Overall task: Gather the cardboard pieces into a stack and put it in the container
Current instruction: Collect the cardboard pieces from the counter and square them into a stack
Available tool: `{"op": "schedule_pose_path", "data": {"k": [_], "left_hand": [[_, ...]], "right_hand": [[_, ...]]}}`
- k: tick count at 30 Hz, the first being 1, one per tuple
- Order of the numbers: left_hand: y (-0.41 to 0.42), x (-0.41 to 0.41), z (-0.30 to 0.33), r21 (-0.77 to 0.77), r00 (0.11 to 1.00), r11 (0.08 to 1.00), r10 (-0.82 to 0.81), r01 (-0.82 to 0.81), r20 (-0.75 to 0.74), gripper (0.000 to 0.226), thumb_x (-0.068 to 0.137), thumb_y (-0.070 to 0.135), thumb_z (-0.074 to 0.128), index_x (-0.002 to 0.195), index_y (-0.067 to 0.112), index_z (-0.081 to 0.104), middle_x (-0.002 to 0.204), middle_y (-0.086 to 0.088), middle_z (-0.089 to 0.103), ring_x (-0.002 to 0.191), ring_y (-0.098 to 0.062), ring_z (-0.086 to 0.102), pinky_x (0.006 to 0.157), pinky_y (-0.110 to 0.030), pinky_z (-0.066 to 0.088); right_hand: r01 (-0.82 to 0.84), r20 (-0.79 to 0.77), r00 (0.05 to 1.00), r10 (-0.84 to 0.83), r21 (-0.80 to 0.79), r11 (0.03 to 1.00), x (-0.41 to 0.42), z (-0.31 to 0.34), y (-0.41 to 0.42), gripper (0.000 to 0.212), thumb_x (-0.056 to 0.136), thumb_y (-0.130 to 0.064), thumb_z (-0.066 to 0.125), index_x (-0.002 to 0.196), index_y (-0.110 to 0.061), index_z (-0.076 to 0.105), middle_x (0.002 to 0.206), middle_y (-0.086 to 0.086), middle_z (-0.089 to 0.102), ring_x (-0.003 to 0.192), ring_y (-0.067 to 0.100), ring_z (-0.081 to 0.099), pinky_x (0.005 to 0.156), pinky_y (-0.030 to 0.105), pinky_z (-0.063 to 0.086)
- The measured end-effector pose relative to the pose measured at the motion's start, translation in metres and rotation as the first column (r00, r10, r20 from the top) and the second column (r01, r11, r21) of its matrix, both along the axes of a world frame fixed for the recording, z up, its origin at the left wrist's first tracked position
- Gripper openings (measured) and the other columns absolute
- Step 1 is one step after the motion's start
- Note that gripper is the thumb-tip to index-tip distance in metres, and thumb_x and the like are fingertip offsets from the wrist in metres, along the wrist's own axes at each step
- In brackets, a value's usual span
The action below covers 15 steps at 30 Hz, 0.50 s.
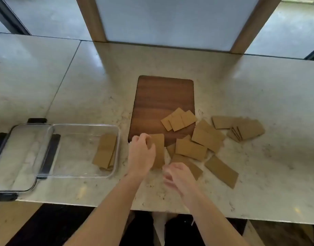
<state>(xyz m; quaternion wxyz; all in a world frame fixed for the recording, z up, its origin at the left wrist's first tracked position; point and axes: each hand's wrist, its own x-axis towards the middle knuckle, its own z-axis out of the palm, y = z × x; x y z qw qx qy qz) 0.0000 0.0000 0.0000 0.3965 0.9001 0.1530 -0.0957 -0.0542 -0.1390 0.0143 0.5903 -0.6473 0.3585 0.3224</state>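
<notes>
A pale marble worktop (pixel 259 86) is seen. Cardboard pieces (pixel 199 139) are scattered at 3 o'clock of a clear container (pixel 81 173); one piece (pixel 159 150) is gripped by the left hand (pixel 141 153). The right hand (pixel 179 176) is blurred; its grip cannot be told.

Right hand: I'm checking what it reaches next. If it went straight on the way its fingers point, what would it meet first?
The right hand is blurred, so its heading is uncertain. It seems to point forward and slightly left, where it would first meet the cardboard piece held by the left hand.
</notes>
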Motion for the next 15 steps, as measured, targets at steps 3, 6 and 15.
{"op": "schedule_pose_path", "data": {"k": [3,6,15], "left_hand": [[0.0,0.033,-0.013,0.067,0.992,0.991,-0.11,0.114,-0.065,0.039,0.105,0.028,0.064,0.143,0.019,0.059,0.141,-0.011,0.054,0.129,-0.033,0.049,0.106,-0.045,0.047],[-0.003,0.055,-0.025,0.088,0.946,0.958,-0.251,0.273,-0.206,0.046,0.109,0.04,0.055,0.15,0.019,0.055,0.151,-0.011,0.051,0.139,-0.038,0.043,0.11,-0.047,0.04],[-0.012,0.064,-0.049,0.175,0.946,0.95,-0.213,0.259,-0.243,0.051,0.109,0.057,0.039,0.136,0.021,0.062,0.141,-0.014,0.056,0.133,-0.038,0.046,0.108,-0.049,0.039]], "right_hand": [[0.235,-0.164,0.962,-0.216,0.107,0.966,0.007,-0.019,0.016,0.055,0.093,-0.026,0.078,0.138,-0.011,0.051,0.113,0.007,0.067,0.102,0.02,0.073,0.093,0.04,0.062],[0.4,-0.209,0.905,-0.369,0.129,0.907,0.012,-0.033,0.026,0.068,0.09,-0.023,0.082,0.147,-0.008,0.047,0.102,0.001,0.066,0.102,0.017,0.073,0.094,0.042,0.062],[0.461,-0.068,0.879,-0.473,-0.137,0.877,0.019,-0.049,0.062,0.062,0.079,-0.033,0.09,0.121,-0.014,0.047,0.117,0.015,0.066,0.104,0.031,0.069,0.092,0.05,0.058]]}}
